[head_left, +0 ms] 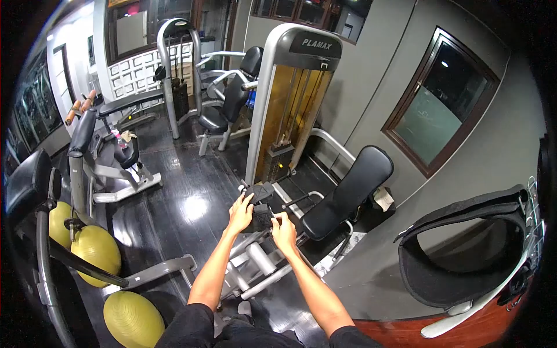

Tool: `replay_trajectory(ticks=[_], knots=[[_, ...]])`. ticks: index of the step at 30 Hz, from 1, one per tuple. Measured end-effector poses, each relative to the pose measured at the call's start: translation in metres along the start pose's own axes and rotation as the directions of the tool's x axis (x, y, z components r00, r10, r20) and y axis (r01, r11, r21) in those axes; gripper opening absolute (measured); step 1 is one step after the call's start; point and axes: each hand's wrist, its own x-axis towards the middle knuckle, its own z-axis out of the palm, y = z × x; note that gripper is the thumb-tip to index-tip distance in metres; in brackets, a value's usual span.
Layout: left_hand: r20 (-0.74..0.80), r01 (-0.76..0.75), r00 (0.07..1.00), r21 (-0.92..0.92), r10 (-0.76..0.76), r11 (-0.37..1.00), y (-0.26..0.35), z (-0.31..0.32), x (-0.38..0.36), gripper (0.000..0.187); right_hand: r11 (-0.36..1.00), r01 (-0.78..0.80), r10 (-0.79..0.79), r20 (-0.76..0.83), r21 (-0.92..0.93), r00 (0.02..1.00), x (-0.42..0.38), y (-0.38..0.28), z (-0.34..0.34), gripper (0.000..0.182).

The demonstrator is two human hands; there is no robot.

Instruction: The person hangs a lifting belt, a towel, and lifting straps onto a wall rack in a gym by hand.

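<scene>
Both my arms reach forward over a grey metal machine frame (261,258). My left hand (239,214) is closed at the left edge of a black flat piece (260,192), which has a small silver-coloured part at its left corner. Lower down, a second black piece (263,216) with a line pattern lies between my hands. The fingers of my right hand (283,232) pinch at the right edge of that lower piece. Its exact kind I cannot tell.
A Plamax weight-stack machine (261,110) with a black seat and backrest (351,185) stands ahead. Yellow-green exercise balls (133,319) lie at left, beside black-padded equipment (81,133). A black padded belt-like item (412,267) hangs at right. Other machines (223,110) stand behind.
</scene>
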Motion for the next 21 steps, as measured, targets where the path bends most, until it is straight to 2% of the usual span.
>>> replay_trajectory(ticks=[2, 3, 5, 9, 11, 14, 15, 17, 18, 19, 21], knots=[[-0.010, -0.015, 1.000, -0.063, 0.015, 0.998, -0.002, 0.000, 0.002, 0.044, 0.989, 0.062, -0.059, -0.027, 0.136, 0.998, -0.003, 0.006, 0.001, 0.013], [-0.010, -0.016, 1.000, -0.064, 0.015, 0.998, -0.001, -0.002, 0.003, 0.044, 0.989, 0.063, -0.059, -0.027, 0.134, 0.998, -0.003, 0.006, -0.001, 0.013], [-0.008, -0.027, 1.000, -0.025, 0.027, 0.999, 0.002, -0.006, 0.006, 0.041, 0.960, 0.099, -0.066, -0.130, 0.261, 0.989, -0.005, 0.006, -0.006, 0.011], [-0.026, -0.086, 0.996, 0.005, 0.086, 0.996, 0.001, -0.010, 0.014, 0.038, 0.940, 0.077, 0.000, -0.226, 0.333, 0.974, -0.011, 0.004, -0.020, 0.010], [-0.018, -0.093, 0.995, -0.005, 0.093, 0.996, 0.004, -0.012, 0.017, 0.038, 0.925, 0.027, 0.058, -0.209, 0.380, 0.976, -0.014, 0.009, -0.027, 0.009], [-0.149, -0.141, 0.979, -0.009, 0.138, 0.990, 0.012, -0.014, 0.017, 0.038, 0.900, 0.000, 0.092, -0.190, 0.436, 0.978, -0.019, 0.016, -0.036, 0.008], [-0.146, -0.143, 0.979, -0.009, 0.140, 0.990, 0.020, -0.017, 0.015, 0.038, 0.888, -0.016, 0.104, -0.165, 0.460, 0.981, -0.021, 0.017, -0.039, 0.007], [-0.248, -0.256, 0.940, -0.067, 0.233, 0.964, 0.045, -0.030, 0.007, 0.035, 0.875, -0.034, 0.117, -0.142, 0.483, 0.983, -0.023, 0.013, -0.049, 0.007], [-0.272, -0.287, 0.928, -0.089, 0.254, 0.954, 0.061, -0.035, -0.001, 0.029, 0.865, -0.009, 0.085, -0.129, 0.501, 0.988, -0.024, 0.008, -0.056, 0.006], [-0.285, -0.375, 0.897, -0.091, 0.337, 0.923, 0.070, -0.036, -0.008, 0.020, 0.854, 0.015, 0.052, -0.115, 0.519, 0.992, -0.025, 0.003, -0.062, 0.006], [0.006, -0.204, 0.974, -0.409, 0.227, 0.890, 0.093, -0.041, -0.031, 0.017, 0.829, 0.025, 0.029, -0.088, 0.559, 0.996, -0.024, -0.003, -0.072, 0.007]])
